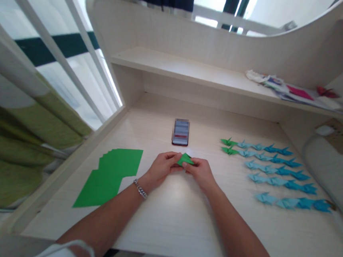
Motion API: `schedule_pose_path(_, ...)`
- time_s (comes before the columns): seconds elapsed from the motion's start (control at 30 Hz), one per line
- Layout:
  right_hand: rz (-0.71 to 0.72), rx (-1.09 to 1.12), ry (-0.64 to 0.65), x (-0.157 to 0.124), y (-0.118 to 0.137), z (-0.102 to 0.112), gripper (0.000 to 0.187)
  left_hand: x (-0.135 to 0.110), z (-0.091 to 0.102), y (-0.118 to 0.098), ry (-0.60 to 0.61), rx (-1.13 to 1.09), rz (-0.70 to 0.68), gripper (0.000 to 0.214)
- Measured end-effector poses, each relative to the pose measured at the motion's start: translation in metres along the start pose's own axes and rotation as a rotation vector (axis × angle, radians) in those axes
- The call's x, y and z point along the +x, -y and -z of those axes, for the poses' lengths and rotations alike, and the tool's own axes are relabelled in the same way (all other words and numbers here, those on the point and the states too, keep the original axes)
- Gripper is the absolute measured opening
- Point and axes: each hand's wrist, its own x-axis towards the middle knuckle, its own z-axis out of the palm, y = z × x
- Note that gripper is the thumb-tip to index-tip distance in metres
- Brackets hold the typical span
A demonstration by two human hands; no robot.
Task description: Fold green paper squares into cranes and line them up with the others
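A small folded piece of green origami paper [185, 159] is held between my two hands, just above the desk's middle. My left hand [166, 165] pinches its left side, thumb on top. On the right side, the thumb and fingers of my right hand [199, 170] close on it. Fingertips hide part of the folds. Flat green paper sheets [110, 175] lie overlapping left of my left forearm. To the right, folded paper cranes stand in rows: green cranes [228, 150] at the left ends of two rows, blue cranes [295, 174] in the others.
A phone [181, 132] lies beyond my hands. Across the back runs a shelf [179, 67] with papers [300, 94] at its right end. A wall socket plate [339, 135] with a plugged-in cable is at the right. Bars [47, 37] and a green curtain [22, 151] border the left.
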Motion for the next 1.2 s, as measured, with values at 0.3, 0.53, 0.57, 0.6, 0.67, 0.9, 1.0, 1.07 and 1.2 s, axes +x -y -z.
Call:
schedule_pose_path(0.3,-0.137,0.174,-0.036,0.000,0.004,-0.005,0.035,0.001,0.002,0.002,-0.015,0.058,-0.068,0.028)
schedule_pose_path(0.53,-0.232,0.381,-0.110,0.001,0.010,0.000,0.030,-0.001,0.002,-0.005,0.055,0.324,-0.204,0.047)
schedule_pose_path(0.57,-0.235,0.396,-0.105,0.001,0.011,0.001,0.030,-0.001,0.002,-0.005,0.078,0.345,-0.222,0.047)
schedule_pose_path(0.6,-0.238,0.408,-0.099,0.001,0.011,0.001,0.029,-0.001,0.002,-0.004,0.094,0.359,-0.237,0.046)
schedule_pose_path(0.67,-0.246,0.425,-0.075,0.001,0.010,0.001,0.028,-0.001,0.002,-0.003,0.093,0.390,-0.264,0.043)
schedule_pose_path(0.9,-0.316,0.430,0.083,-0.003,0.016,0.003,0.048,-0.002,0.004,-0.008,0.041,0.485,-0.308,0.039)
schedule_pose_path(1.0,-0.341,0.366,0.185,-0.004,0.021,0.006,0.063,0.000,0.006,-0.011,0.011,0.451,-0.301,0.039)
schedule_pose_path(1.07,-0.334,0.278,0.220,-0.004,0.023,0.007,0.066,0.002,0.008,-0.012,-0.004,0.397,-0.285,0.041)
schedule_pose_path(1.2,-0.188,0.037,0.081,-0.003,0.020,0.006,0.060,0.005,0.012,-0.010,0.047,0.264,-0.235,0.040)
